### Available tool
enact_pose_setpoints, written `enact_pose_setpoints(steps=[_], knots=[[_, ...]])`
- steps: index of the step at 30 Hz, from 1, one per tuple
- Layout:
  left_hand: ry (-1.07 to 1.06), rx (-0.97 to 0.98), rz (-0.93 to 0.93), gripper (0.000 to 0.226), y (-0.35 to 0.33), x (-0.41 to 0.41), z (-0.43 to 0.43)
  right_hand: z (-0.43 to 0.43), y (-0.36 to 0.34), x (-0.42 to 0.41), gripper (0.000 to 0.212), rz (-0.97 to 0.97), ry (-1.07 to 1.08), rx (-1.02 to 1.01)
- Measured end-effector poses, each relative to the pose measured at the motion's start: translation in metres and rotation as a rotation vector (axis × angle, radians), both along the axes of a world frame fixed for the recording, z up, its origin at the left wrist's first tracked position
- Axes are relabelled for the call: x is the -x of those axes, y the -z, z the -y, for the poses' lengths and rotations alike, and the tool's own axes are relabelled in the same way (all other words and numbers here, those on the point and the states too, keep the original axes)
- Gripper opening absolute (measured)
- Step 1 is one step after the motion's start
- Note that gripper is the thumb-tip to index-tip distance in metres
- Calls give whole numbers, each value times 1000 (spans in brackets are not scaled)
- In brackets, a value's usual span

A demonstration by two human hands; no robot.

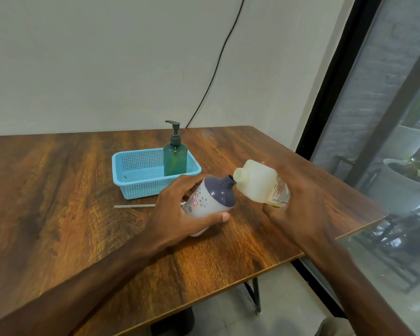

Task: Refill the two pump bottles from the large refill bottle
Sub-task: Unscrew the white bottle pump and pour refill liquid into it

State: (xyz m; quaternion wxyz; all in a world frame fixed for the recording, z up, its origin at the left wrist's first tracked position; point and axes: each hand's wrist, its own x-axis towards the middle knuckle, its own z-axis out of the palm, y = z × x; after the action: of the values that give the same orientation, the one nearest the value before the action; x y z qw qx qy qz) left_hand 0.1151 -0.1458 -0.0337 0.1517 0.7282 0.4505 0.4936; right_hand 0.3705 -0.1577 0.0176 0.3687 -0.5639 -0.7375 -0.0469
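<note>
My left hand (180, 212) grips a white pump bottle with a dark blue shoulder (211, 197), its pump off, tilted so the open neck points up and to the right. My right hand (298, 197) holds the pale translucent refill bottle (257, 181) tipped to the left, its open mouth just above and beside the pump bottle's neck. No liquid stream is visible. A green pump bottle (175, 158) with its pump on stands upright in the blue basket (141, 187). A thin white tube (135, 206), apparently the removed pump's, lies on the table behind my left hand.
The wooden table (70, 190) runs to a right edge near my right hand, with a glass window (386, 141) beyond it. A black cable (216, 69) hangs down the wall behind the basket.
</note>
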Motion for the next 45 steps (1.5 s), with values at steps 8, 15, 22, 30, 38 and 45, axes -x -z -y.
enact_pose_setpoints(steps=[8,15,22,30,38,45], knots=[[-2,-21,-22,70,-4,-1,4,-3,-5,0,86,31,-8,-32],[-20,-14,-31,68,0,-1,0,-5,-10,2,84,63,-3,-70],[-39,6,-26,79,3,0,-2,-6,-13,3,85,65,-9,-77],[-43,17,-23,75,2,-1,-2,-5,-16,6,85,63,-12,-83],[-40,31,-32,81,3,0,-3,-6,-20,7,83,93,-10,-101],[-41,32,-37,76,4,0,-3,-7,-21,7,85,123,15,-115]])
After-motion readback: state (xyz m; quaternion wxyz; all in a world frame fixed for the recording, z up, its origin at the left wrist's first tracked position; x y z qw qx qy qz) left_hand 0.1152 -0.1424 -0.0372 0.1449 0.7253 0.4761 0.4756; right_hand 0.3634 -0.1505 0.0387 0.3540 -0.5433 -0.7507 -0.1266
